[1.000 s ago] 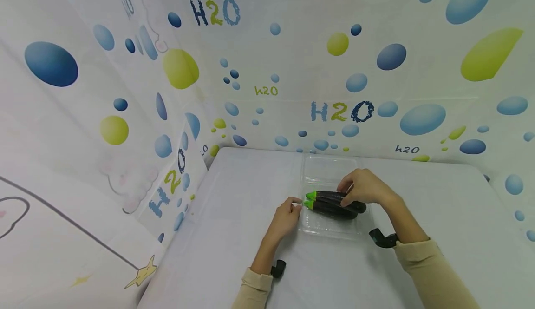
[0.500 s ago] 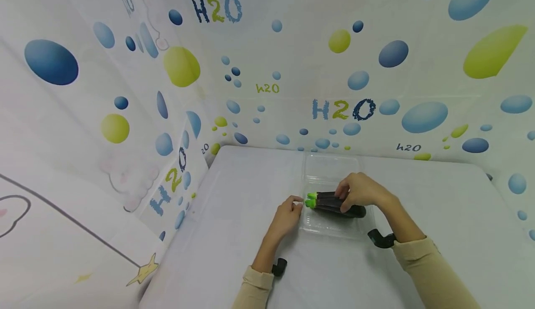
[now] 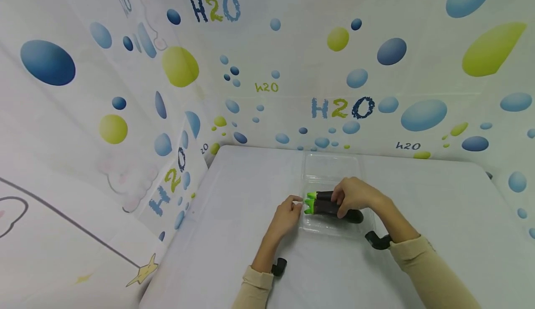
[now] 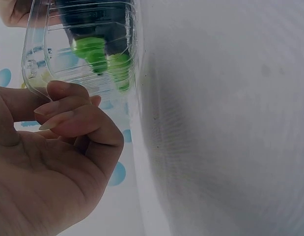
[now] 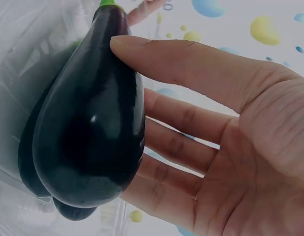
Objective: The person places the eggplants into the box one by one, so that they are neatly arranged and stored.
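Note:
A clear plastic clamshell container (image 3: 311,224) lies on the white table, holding dark eggplants with bright green stem ends. My right hand (image 3: 356,193) grips one eggplant (image 5: 88,118) from above, thumb on the near side and fingers on the far side. It lies over the others; another eggplant (image 5: 31,157) shows below it in the right wrist view. A further eggplant (image 3: 323,195) lies on the container's far side. At the container's left edge, my left hand (image 3: 285,217) pinches the rim; the left wrist view shows its fingers (image 4: 73,115) curled at a corner.
The container's clear lid (image 3: 330,165) lies folded back toward the rear wall. A printed curtain (image 3: 267,44) with blue and green dots stands behind and at the left of the table (image 3: 246,179). Each wrist wears a small black camera.
My right hand has shifted slightly nearer and left, bringing the gripped eggplant toward the container's near side. The stem ends have spread apart. My left hand stays at the container's left edge.

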### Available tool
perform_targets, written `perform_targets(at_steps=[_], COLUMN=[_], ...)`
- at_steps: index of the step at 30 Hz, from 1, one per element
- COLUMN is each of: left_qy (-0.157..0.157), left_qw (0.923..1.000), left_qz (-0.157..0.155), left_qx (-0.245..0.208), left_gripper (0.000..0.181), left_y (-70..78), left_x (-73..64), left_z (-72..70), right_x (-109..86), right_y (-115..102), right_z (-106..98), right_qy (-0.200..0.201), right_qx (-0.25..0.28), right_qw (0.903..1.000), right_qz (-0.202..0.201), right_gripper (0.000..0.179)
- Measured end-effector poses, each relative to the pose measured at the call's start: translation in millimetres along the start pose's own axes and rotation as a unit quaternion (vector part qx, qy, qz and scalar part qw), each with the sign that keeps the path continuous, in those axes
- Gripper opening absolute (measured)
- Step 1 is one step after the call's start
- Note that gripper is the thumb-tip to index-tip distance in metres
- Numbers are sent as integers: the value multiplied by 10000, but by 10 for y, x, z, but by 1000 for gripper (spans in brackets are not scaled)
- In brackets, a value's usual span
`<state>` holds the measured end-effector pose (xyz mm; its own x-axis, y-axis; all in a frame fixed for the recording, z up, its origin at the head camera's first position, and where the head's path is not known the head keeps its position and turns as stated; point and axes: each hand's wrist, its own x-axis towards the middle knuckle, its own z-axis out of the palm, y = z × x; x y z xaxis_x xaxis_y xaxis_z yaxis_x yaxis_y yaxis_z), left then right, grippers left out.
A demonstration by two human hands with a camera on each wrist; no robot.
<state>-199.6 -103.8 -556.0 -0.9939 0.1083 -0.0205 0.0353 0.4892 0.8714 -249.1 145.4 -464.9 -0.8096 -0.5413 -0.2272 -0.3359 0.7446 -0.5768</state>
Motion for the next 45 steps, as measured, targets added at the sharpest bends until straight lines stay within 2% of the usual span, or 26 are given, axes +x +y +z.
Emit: perform_targets(at_steps=[12, 20, 29, 45], left_qy=[-1, -8, -3, 18], left_qw=[10000, 10000, 10000, 10000], left_qz=[43, 50, 1, -35], left_qx=[28, 6, 47, 54], left_gripper=[31, 30, 31, 30], left_y=[25, 23, 35, 33], left_x=[-6, -2, -9, -3], left_z=[-10, -3, -6, -6], right_x=[28, 18, 4, 6], right_y=[-14, -81, -159, -209], right_z=[93, 168, 269, 332], right_qy=[1, 82, 232, 145], right_qx=[-217, -645, -1308, -1565], right_qw=[9997, 9979, 9910, 9872], right_qz=[-76, -16, 150, 281], right_gripper=[38, 36, 37, 36])
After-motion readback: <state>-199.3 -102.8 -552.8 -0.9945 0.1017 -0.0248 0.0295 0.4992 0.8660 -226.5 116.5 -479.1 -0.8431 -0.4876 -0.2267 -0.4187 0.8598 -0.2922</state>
